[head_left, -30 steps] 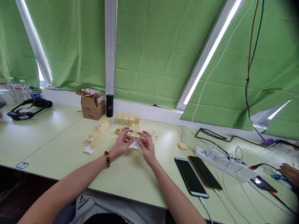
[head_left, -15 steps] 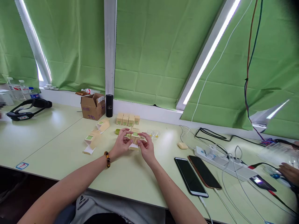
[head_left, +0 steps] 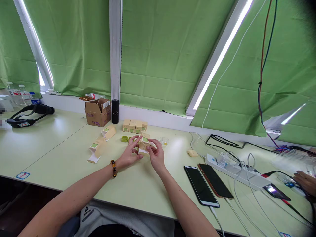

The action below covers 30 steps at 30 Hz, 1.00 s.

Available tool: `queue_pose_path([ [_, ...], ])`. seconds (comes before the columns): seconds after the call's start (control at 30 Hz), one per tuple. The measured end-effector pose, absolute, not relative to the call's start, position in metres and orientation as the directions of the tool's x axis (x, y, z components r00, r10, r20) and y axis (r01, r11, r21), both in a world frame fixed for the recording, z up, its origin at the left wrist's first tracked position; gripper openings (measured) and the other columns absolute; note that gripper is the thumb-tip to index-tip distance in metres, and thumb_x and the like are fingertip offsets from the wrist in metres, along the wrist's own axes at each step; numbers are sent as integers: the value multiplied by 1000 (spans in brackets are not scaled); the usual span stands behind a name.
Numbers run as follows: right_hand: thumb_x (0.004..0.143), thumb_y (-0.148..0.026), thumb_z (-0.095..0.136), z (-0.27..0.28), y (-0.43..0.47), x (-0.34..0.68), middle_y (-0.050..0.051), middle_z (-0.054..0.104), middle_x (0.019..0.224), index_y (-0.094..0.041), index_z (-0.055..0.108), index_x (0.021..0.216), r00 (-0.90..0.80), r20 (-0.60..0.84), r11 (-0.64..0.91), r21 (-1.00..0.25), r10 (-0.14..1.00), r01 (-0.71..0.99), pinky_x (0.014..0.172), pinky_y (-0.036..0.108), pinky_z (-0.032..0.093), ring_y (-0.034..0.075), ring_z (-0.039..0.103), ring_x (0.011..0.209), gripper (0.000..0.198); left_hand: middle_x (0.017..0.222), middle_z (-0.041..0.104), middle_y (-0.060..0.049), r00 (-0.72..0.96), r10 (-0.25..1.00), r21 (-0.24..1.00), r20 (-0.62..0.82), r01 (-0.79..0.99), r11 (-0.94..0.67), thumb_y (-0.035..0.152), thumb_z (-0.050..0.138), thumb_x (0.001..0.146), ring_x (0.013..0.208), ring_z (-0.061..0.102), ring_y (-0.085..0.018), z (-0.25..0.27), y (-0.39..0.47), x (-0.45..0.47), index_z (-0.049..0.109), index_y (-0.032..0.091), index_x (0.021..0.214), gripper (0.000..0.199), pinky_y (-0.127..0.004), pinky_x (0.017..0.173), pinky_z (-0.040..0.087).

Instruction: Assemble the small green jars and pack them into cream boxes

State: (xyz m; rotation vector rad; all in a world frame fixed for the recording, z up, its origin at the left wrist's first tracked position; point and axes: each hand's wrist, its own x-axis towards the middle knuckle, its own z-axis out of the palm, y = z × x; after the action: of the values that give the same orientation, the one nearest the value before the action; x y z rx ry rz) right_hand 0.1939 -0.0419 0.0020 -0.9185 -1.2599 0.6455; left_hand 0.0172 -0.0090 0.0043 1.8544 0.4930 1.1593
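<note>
Between my two hands is a small tan paper box (head_left: 144, 142) with a green label and a loose white-lined flap at its near end. My left hand (head_left: 128, 153) has its fingertips at the box's left side, the thumb lower down near the flap. The right hand (head_left: 156, 155) pinches the box's right side with thumb and fingers. Just behind my left fingers sits a small green container (head_left: 124, 139), partly beside another one. Clear little cups (head_left: 165, 141) with something yellow stand right of the box. Unfolded boxes (head_left: 97, 146) lie to the left.
Several closed small boxes (head_left: 132, 126) stand in a row at the back, near a black tumbler (head_left: 115, 112) and a cardboard carton (head_left: 98, 112). On the right lie two phones (head_left: 201, 186), a power strip (head_left: 234, 171) and cables. Another person's hand (head_left: 305, 182) shows at the right edge.
The box has tilted and turned a little to the right between my hands. My left thumb has moved down away from its front, and more of the box's side shows.
</note>
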Motion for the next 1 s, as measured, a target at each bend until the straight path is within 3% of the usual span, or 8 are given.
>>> queue_pose_path([
  [0.17,91,-46,66,-1,-45,193,9,39,144,-31,64,123,158,524,512,-851,837,116,89,38,60,16,69,91,36,149,32,-12,392,758,851,521,-169,-497,48,68,89,107,60,-21,8,-12,20,48,32,143,60,-32,78,61],
  [0.37,93,-47,65,1,-51,192,9,37,144,-33,65,124,105,558,548,-829,823,107,93,41,59,17,68,94,34,125,53,-11,345,800,870,491,-244,-429,45,69,89,96,63,-19,10,-12,22,50,25,135,54,-24,65,57],
  [0.5,92,-44,66,3,-55,190,9,36,144,-33,65,126,83,583,574,-812,808,106,95,42,59,17,67,96,35,115,58,-9,338,813,877,475,-257,-405,45,68,89,87,63,-16,8,-10,23,50,24,132,51,-24,62,54],
  [0.7,91,-42,70,4,-56,188,9,36,144,-31,65,125,85,594,585,-803,800,111,95,41,59,19,67,102,36,114,58,-8,328,815,874,478,-263,-407,41,67,90,85,62,-14,6,-9,24,48,22,130,48,-21,61,52],
  [0.87,88,-40,73,4,-55,187,8,36,144,-31,65,125,95,597,587,-802,797,115,94,41,60,18,69,98,38,137,46,-11,288,815,863,503,-214,-457,43,67,90,89,61,-14,4,-7,25,51,25,127,44,-21,59,53],
  [1.0,89,-40,72,4,-54,187,8,37,143,-31,66,121,124,589,581,-808,798,101,95,41,60,15,69,92,34,143,39,-13,278,790,837,546,-156,-524,45,69,90,92,62,-14,5,-9,24,54,24,127,45,-24,67,57],
])
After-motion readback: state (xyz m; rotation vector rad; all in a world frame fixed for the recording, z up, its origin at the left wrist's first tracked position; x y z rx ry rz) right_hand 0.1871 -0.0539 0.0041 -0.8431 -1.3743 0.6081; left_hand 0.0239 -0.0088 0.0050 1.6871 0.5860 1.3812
